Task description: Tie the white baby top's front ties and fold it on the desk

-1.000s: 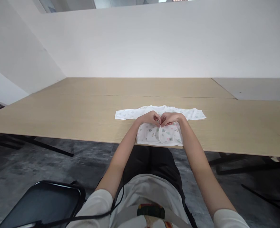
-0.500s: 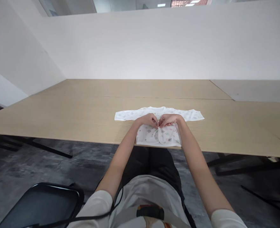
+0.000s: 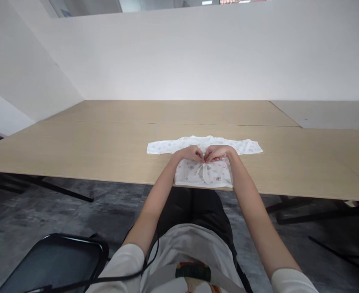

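Note:
A small white long-sleeved baby shirt [image 3: 189,173] with a scattered coloured print lies on the table, its sleeves spread out to both sides. Its lower hem sits along the table's front edge. My left hand [image 3: 194,153] pinches the front opening near the middle of the shirt. From the other side, my right hand [image 3: 215,153] pinches the same spot, and the fingertips of both hands meet there. Whatever small fastening lies between the fingers is hidden. Below the hands, the two front edges overlap with a slight curve.
The pale wooden table [image 3: 106,142] reaches back to a white wall [image 3: 179,61]. A grey panel [image 3: 334,114] adjoins it at the far right. On the dark floor at lower left stands a black chair [image 3: 57,260]. A black cable [image 3: 115,279] hangs across my left side.
Both hands keep their pinch at nearly the same spot. The overlapping front edge below them lies a little flatter. The view has tilted slightly.

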The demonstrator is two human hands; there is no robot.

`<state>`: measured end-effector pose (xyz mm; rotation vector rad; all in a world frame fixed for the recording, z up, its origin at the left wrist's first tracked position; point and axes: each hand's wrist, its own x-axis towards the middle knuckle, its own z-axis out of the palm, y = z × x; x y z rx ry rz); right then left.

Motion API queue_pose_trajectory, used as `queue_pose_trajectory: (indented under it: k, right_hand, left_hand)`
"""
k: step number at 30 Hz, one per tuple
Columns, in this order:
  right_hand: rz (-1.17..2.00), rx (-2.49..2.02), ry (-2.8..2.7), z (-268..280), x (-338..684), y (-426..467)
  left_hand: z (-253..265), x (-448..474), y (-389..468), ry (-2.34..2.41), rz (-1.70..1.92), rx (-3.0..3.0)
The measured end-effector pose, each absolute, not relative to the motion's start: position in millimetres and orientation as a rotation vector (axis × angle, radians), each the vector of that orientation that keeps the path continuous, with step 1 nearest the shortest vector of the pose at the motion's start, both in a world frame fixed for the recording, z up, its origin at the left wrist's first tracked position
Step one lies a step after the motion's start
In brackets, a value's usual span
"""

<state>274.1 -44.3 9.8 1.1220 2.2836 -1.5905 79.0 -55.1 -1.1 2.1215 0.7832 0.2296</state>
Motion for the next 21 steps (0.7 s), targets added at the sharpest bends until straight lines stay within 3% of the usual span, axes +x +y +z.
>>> queue_pose_trajectory:
  k: [16, 21]
  right_hand:
    - [-1.531, 1.347, 2.235, 12.3, 272.1, -47.4]
    - [-1.566, 2.011, 2.416, 23.7, 318.0, -40.4]
  left_hand:
    - [-5.3, 81.0, -49.5, 0.756, 0.259, 2.178]
    - [-5.4, 45.8, -40.3, 1.289, 0.677, 2.215]
